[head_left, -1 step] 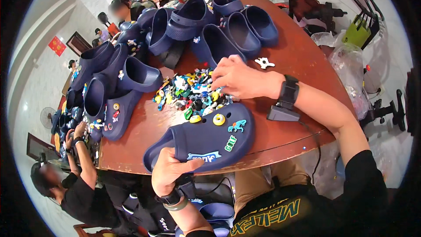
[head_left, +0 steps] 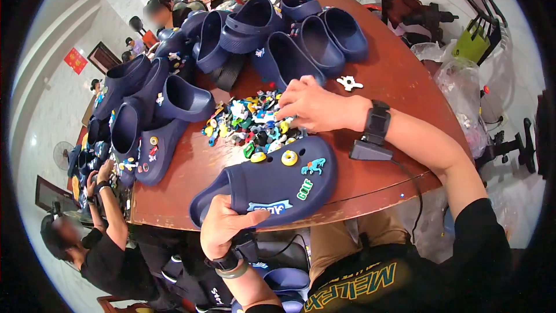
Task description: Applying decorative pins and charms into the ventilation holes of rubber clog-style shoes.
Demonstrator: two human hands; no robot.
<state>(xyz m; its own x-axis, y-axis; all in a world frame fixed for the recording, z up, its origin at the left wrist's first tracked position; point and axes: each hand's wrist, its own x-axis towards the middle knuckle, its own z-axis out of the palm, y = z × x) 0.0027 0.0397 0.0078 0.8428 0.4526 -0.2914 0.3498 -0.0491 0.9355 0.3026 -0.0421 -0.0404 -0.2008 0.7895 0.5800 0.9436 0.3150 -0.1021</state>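
Your R hand (head_left: pixel 317 105) part-hides its fingertips at the charm pile (head_left: pixel 249 117) (can't tell if you've got a pc.); your L hand (head_left: pixel 220 229) has most fingers hidden by the navy clog (head_left: pixel 269 182).

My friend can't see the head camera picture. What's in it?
A person's left hand holds a charm-dotted navy clog, while the right hand is at a pile of colourful charms on a red-brown table. More clogs crowd the back and left; a co-worker is at lower left.
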